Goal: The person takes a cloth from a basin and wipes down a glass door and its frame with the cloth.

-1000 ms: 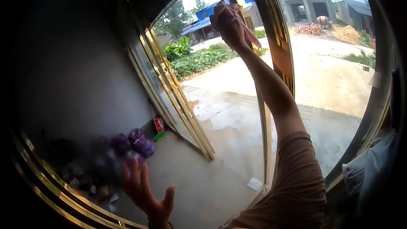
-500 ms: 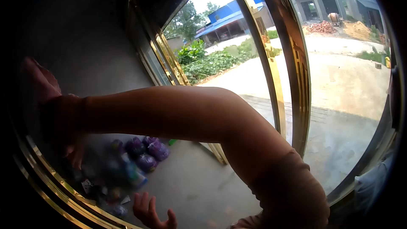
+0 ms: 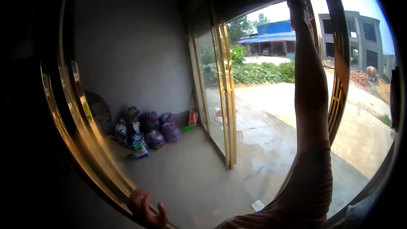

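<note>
High in the head view, my right hand [image 3: 299,9] is at the end of my raised arm, beside the dark upright of the glass door frame [image 3: 342,53]. It is closed around a pink cloth [image 3: 311,18], of which only a small edge shows. At the bottom left, my left hand [image 3: 146,210] has its fingers apart and holds nothing. It is close to the lower part of a gold metal frame [image 3: 104,167]; whether it touches the frame I cannot tell.
Several purple bags [image 3: 154,139] lie by the grey wall, with a green and white bag [image 3: 139,147] in front. A red object [image 3: 193,118] and a green dustpan [image 3: 188,128] stand near the gold-edged sliding door [image 3: 229,101]. A white paper [image 3: 257,205] lies on the floor.
My right arm swung left across the view, then back up to the upper right with the cloth. The view has turned left. My left hand is now near the gold frame, fingers still apart.
</note>
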Available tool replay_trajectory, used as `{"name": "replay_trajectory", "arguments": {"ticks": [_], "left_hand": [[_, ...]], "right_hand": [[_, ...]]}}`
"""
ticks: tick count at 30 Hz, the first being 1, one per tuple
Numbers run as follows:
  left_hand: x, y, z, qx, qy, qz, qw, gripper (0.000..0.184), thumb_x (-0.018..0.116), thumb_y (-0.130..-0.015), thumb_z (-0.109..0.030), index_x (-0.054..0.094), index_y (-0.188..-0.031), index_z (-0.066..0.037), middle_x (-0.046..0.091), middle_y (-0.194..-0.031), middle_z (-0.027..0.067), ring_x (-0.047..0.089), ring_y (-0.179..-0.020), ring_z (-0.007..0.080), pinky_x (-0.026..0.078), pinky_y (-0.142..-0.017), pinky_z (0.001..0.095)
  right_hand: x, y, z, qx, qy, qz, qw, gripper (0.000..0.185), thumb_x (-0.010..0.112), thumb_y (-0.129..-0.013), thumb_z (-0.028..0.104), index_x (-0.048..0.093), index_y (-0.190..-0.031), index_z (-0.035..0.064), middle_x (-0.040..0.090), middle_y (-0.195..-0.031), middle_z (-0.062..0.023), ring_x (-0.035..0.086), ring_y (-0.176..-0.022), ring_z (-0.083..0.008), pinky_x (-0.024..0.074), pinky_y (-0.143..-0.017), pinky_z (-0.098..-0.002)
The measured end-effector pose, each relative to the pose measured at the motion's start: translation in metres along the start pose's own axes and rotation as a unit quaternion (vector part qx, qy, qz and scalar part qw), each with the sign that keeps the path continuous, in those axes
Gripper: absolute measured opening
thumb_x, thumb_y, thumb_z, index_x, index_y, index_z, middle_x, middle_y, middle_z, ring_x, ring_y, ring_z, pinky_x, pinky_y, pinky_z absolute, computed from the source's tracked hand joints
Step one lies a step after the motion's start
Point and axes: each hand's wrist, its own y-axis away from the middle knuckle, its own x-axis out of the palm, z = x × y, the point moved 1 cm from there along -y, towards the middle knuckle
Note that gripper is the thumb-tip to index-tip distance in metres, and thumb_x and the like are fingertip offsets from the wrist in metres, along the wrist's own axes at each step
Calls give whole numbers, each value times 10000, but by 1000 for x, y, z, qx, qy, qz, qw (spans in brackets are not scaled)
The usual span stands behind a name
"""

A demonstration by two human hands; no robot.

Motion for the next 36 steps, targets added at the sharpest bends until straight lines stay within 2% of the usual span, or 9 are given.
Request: {"name": "replay_trajectory", "arguments": {"ticks": [7,9,10,14,20,26,32,33,36], "left_hand": [[-11,0,4,29,39,22,999,371,613,-974,-301,654,-1215,-23,645,-1180,154,592,-1165,380,458,-1003,524],[-12,9,7,16,52,57,997,438,584,-970,-411,633,-1183,-32,620,-1217,155,546,-1223,388,427,-1029,543],[-11,12,10,13,59,71,996,476,570,-968,-466,622,-1167,-36,608,-1235,155,523,-1251,392,412,-1041,552],[-16,20,22,34,92,82,992,459,597,-949,-480,634,-1145,-67,610,-1236,131,524,-1243,369,419,-1023,538],[-29,29,37,28,104,72,992,327,643,-899,-389,656,-997,-77,619,-1109,89,571,-1102,327,446,-952,488],[-62,42,41,2,89,90,992,314,619,-932,-355,658,-1011,-54,639,-1091,96,582,-1106,335,445,-984,481],[-71,7,54,-49,-69,-45,995,609,574,-977,-368,435,-1416,30,373,-1495,260,347,-1415,416,302,-1146,590],[-72,-5,64,-56,-83,-94,991,650,563,-996,-378,393,-1469,35,363,-1514,260,344,-1426,415,294,-1159,576],[-68,-34,86,-122,12,-151,981,682,568,-1013,-371,340,-1534,6,412,-1513,232,435,-1385,372,338,-1151,504]], "right_hand": [[32,192,365,-425,-256,9,868,360,580,-943,434,641,-1178,167,621,-1211,-117,537,-1199,-373,403,-1036,-551],[-33,268,419,-548,-60,156,820,688,610,-798,788,708,-1192,232,691,-1228,-106,672,-1095,-295,514,-883,-538],[-48,295,416,-628,-168,95,754,589,535,-925,689,691,-1215,201,681,-1224,-128,653,-1131,-312,468,-934,-590],[-86,348,377,-576,-222,385,686,415,611,-904,471,701,-1218,216,671,-1176,-33,597,-1212,-211,433,-1028,-463],[-75,243,155,-462,-154,146,861,524,814,-800,449,689,-1242,196,655,-1261,-86,624,-1183,-287,476,-990,-442],[-59,107,-6,-35,23,44,998,605,739,-901,309,538,-1424,79,588,-1404,-156,555,-1298,-317,427,-1064,-477],[-55,264,249,-334,-66,14,940,636,662,-932,334,477,-1456,23,519,-1457,-230,476,-1362,-405,337,-1168,-537],[-55,305,272,-421,-191,-12,887,463,775,-841,295,641,-1231,84,672,-1196,-124,652,-1156,-320,487,-1013,-517],[-117,452,309,-532,-267,308,742,695,813,-776,418,598,-1386,164,466,-1557,-94,439,-1444,-311,298,-1239,-533]]}}
